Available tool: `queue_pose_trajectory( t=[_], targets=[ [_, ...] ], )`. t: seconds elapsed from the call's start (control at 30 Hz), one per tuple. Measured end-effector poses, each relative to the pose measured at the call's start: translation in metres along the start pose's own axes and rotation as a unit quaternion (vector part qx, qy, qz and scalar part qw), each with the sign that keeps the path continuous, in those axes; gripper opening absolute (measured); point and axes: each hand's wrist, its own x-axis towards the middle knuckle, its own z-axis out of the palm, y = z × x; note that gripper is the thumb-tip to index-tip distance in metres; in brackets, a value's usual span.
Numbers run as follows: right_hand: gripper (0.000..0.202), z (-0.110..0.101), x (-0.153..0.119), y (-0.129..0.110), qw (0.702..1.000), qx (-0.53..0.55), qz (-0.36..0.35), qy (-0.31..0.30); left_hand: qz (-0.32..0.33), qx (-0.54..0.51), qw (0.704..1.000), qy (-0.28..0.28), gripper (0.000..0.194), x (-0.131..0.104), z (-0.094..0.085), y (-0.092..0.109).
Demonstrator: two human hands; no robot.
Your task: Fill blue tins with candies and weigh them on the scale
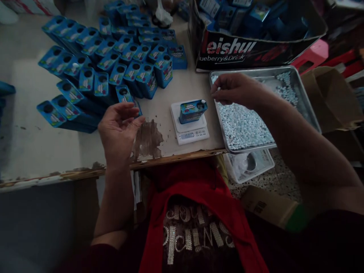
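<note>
A small blue tin (pixel 192 112) stands upright on a white digital scale (pixel 191 135) in front of me. A pale candy lies at the dark round opening in its top. My right hand (pixel 236 90) is over the left part of a metal tray (pixel 308 94) of small pale-blue candies (pixel 244 127). Its fingertips are pinched together, and a pale candy shows between them. My left hand (pixel 121 131) hovers left of the scale, fingers loosely bent and thumb apart, holding nothing. Just behind it is a blue tin (pixel 124 94) at the front of a group.
Several rows of blue tins (pixel 110 60) cover the table's left and back. A black carton (pixel 256 49) full of blue packs stands behind the tray. The table's worn wooden edge (pixel 176 156) runs close to me. A white plastic basket (pixel 265 163) sits below the tray.
</note>
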Motion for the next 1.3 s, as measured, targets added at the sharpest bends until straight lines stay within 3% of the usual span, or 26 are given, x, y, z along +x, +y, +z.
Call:
queue_pose_trajectory(
  t=[0.13, 0.23, 0.43, 0.5, 0.6, 0.93, 1.07, 1.2, 1.3],
  targets=[
    [0.035, 0.01, 0.004, 0.004, 0.998, -0.057, -0.025, 0.027, 0.001, 0.002, 1.0, -0.003, 0.056, 0.0, -0.005, 0.001],
    [0.025, 0.013, 0.007, 0.006, 0.984, -0.15, -0.096, -0.004, -0.006, -0.002, 1.0, -0.001, 0.051, 0.0, -0.009, 0.004],
    [0.016, 0.02, 0.0, -0.008, 0.894, -0.411, -0.177, -0.032, -0.041, 0.019, 0.999, -0.022, 0.044, -0.007, -0.016, 0.007],
    [0.018, 0.025, -0.004, -0.014, 0.867, -0.461, -0.181, -0.046, -0.046, 0.016, 0.999, -0.021, 0.044, -0.008, -0.017, 0.006],
    [0.019, 0.033, -0.011, -0.022, 0.852, -0.488, -0.18, -0.061, -0.045, 0.015, 0.999, -0.027, 0.042, -0.009, -0.017, 0.004],
    [0.014, 0.03, -0.013, -0.039, 0.848, -0.489, -0.186, -0.086, -0.046, 0.004, 0.997, -0.063, 0.048, -0.01, -0.01, 0.005],
    [0.02, 0.034, -0.016, -0.041, 0.859, -0.477, -0.173, -0.067, -0.053, 0.003, 0.996, -0.071, 0.056, -0.008, -0.009, 0.005],
    [0.015, 0.032, -0.014, -0.039, 0.915, -0.376, -0.144, -0.028, -0.059, 0.005, 0.994, -0.087, 0.057, -0.006, -0.008, 0.007],
    [0.015, 0.009, -0.011, -0.025, 0.974, -0.212, -0.083, 0.0, -0.061, 0.004, 0.994, -0.093, 0.053, -0.006, -0.007, 0.009]
  ],
)
